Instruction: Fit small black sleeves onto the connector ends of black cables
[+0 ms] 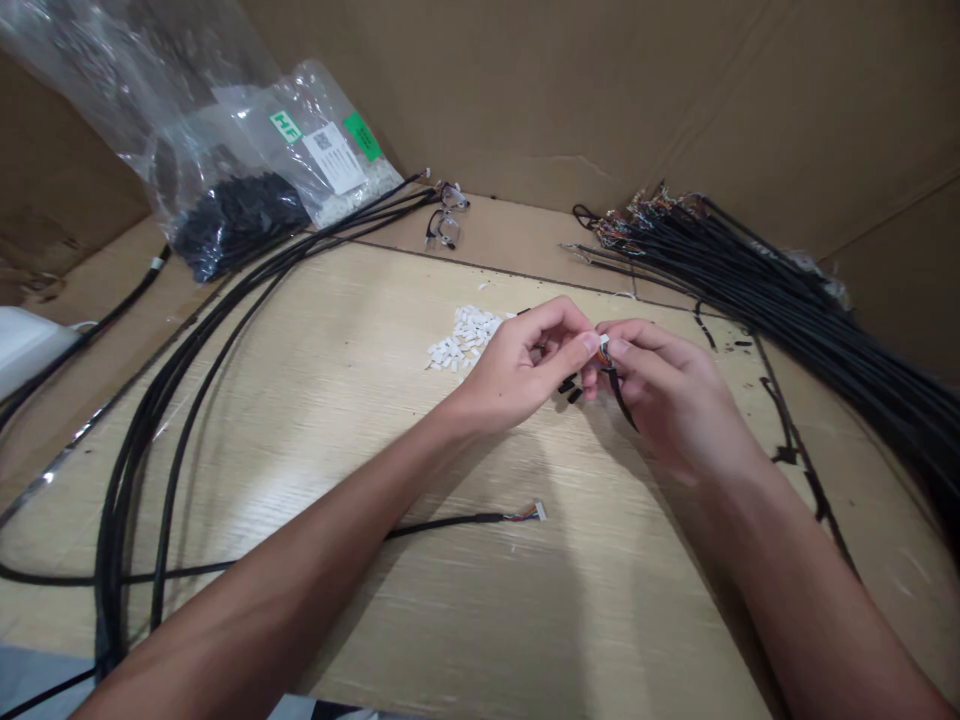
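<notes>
My left hand [525,365] and my right hand [664,390] meet above the wooden tabletop [337,400], fingers pinched together. Between the fingertips sits a small white connector [604,343] with coloured wire ends. A thin black cable [621,398] hangs down from my right hand's pinch. My left hand's thumb and forefinger press on the connector from the left. A pile of small white connectors [466,338] lies just left of my left hand. A few small black pieces [571,388] lie under the hands.
A black cable with a wired plug end [534,512] lies near my left forearm. Looped black cables [150,420] cover the left side. A bundle of black cables [787,300] lies at right. Plastic bags of parts [247,190] stand back left. Cardboard walls [600,90] surround the table.
</notes>
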A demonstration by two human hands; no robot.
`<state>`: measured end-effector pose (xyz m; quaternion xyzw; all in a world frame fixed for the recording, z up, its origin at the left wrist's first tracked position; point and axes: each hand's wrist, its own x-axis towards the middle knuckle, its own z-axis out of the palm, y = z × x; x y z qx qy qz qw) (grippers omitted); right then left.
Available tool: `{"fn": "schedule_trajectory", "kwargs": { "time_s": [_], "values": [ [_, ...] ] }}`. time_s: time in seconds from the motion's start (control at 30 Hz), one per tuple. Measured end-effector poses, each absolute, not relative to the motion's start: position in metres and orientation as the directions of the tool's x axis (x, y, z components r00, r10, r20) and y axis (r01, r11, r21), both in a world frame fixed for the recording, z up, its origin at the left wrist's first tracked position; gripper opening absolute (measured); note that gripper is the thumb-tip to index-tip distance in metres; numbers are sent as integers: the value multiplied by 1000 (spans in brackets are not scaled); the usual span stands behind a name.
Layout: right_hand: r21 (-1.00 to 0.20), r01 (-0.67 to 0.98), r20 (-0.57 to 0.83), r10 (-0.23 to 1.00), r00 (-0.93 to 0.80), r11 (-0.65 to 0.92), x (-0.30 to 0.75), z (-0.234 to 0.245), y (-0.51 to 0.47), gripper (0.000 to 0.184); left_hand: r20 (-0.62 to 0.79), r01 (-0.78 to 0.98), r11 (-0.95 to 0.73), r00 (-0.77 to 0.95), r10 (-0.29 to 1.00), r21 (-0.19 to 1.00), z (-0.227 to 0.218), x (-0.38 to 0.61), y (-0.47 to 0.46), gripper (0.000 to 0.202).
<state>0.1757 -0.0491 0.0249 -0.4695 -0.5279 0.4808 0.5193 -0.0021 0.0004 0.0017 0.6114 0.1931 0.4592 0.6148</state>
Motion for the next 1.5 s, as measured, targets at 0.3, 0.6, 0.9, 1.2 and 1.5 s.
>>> {"fn": "schedule_trajectory", "kwargs": {
  "time_s": [0.3, 0.6, 0.9, 1.2, 1.5],
  "values": [
    [-938, -281, -161, 973, -164, -202, 182, 36, -48, 28, 452, -174, -417, 363, 815, 892, 1, -3, -3, 45],
    [-987, -105, 121, 992, -23, 118, 172, 24, -50, 26, 471, -165, -441, 341, 814, 882, -2, -1, -4, 30],
    [-775, 431, 538, 840, 68, 462, 156, 18, -58, 10, 352, -159, -317, 307, 884, 935, 1, 3, -7, 20],
    [-805, 419, 494, 866, 82, 420, 156, 14, -60, 10, 246, -254, -162, 348, 905, 954, 1, 8, -7, 21],
    [-685, 582, 574, 817, 60, 439, 155, 14, -59, 10, 201, -281, -105, 338, 919, 954, -1, 8, -6, 15]
  ]
}}
